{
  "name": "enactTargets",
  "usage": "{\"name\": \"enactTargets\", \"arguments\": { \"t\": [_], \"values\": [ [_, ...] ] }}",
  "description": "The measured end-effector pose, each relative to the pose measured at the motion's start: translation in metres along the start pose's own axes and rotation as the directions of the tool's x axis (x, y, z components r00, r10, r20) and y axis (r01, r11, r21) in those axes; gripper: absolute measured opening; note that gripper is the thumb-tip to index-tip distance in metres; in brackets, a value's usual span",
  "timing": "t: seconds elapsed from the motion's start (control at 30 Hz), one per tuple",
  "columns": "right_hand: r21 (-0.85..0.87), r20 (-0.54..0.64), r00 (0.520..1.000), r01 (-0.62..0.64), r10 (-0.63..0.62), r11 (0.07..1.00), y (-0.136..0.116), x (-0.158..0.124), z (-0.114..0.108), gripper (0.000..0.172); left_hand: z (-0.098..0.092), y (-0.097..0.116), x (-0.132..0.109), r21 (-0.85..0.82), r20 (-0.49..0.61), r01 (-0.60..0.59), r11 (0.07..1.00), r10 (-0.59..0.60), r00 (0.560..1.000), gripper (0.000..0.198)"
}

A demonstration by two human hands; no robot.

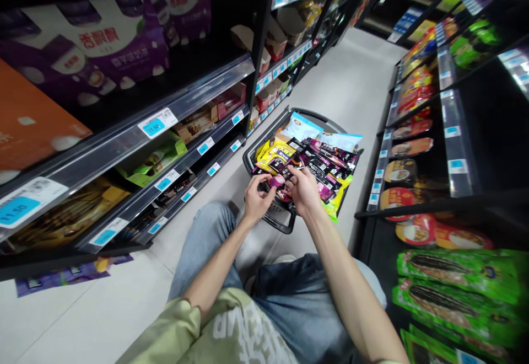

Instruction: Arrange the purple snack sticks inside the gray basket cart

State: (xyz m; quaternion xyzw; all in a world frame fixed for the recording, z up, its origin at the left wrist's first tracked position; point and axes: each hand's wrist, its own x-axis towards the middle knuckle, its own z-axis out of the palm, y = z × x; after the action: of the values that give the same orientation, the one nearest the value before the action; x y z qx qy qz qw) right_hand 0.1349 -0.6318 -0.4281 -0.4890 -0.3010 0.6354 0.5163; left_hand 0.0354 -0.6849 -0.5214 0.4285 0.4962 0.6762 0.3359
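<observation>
Item: small magenta foil packet point(276, 181), long axis crosswise, pinched at either end by left hand point(256, 195) and right hand point(305, 188), over dark plastic basket point(278, 219).

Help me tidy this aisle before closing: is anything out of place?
A purple pack lies on the floor, half under the bottom left shelf. Snack packets are heaped loosely in the basket, and a yellow-green one hangs over its right rim.

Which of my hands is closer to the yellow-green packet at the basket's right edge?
Right. Your right hand sits just left of the yellow-green packet, almost beside it; your left hand is farther left, beyond the right hand, over the basket near rim.
</observation>
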Motion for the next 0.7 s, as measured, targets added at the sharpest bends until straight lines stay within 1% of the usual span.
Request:
{"name": "enactTargets", "arguments": {
  "t": [0.07,0.17,0.23,0.27,0.33,0.4,0.47,0.5,0.53,0.57,0.63,0.7],
  "values": [
    [-0.013,-0.008,1.000,0.022,-0.022,1.000,0.003,0.002,-0.001,0.032,0.001,-0.001,0.001,0.024,-0.007,-0.020,1.000,0.020,1.000,0.036],
    [-0.045,0.040,0.999,0.034,-0.033,0.998,0.008,0.002,-0.003,0.035,-0.001,0.001,0.001,0.105,0.003,-0.019,0.994,0.019,1.000,0.039],
    [-0.069,0.081,0.996,0.040,-0.034,0.997,0.008,0.000,-0.003,0.040,-0.003,0.005,-0.001,0.160,0.015,-0.006,0.987,0.004,1.000,0.035],
    [-0.080,0.088,0.995,0.043,-0.036,0.996,0.008,-0.002,-0.003,0.043,-0.003,0.007,-0.002,0.162,0.021,0.010,0.987,-0.014,1.000,0.032],
    [-0.085,0.069,0.997,0.044,-0.039,0.995,0.007,-0.004,-0.002,0.049,-0.004,0.009,-0.005,0.119,0.027,0.062,0.991,-0.066,0.997,0.028],
    [-0.094,0.059,0.998,0.028,-0.023,0.995,0.008,-0.003,0.000,0.052,-0.004,0.005,-0.007,0.038,0.036,0.150,0.988,-0.152,0.988,0.032],
    [-0.120,0.078,0.997,0.007,0.002,0.993,0.010,0.001,0.004,0.053,-0.003,-0.003,-0.007,-0.036,0.036,0.233,0.972,-0.232,0.972,0.036],
    [-0.154,0.116,0.993,-0.001,0.019,0.988,0.012,0.004,0.006,0.054,-0.002,-0.008,-0.007,-0.056,0.022,0.252,0.966,-0.251,0.968,0.038],
    [-0.208,0.181,0.983,0.011,0.028,0.978,0.014,0.007,0.008,0.053,-0.002,-0.013,-0.006,-0.072,0.003,0.259,0.963,-0.260,0.966,0.039],
    [-0.270,0.260,0.965,0.047,0.026,0.962,0.017,0.011,0.010,0.052,-0.001,-0.018,-0.005,-0.090,-0.032,0.259,0.962,-0.263,0.964,0.040],
    [-0.372,0.420,0.907,0.155,0.017,0.915,0.024,0.018,0.011,0.050,0.000,-0.025,-0.003,-0.106,-0.120,0.268,0.958,-0.279,0.953,0.045],
    [-0.435,0.495,0.869,0.236,0.011,0.869,0.030,0.026,0.008,0.050,0.001,-0.029,0.000,-0.083,-0.190,0.279,0.957,-0.290,0.938,0.048]
  ]
}}
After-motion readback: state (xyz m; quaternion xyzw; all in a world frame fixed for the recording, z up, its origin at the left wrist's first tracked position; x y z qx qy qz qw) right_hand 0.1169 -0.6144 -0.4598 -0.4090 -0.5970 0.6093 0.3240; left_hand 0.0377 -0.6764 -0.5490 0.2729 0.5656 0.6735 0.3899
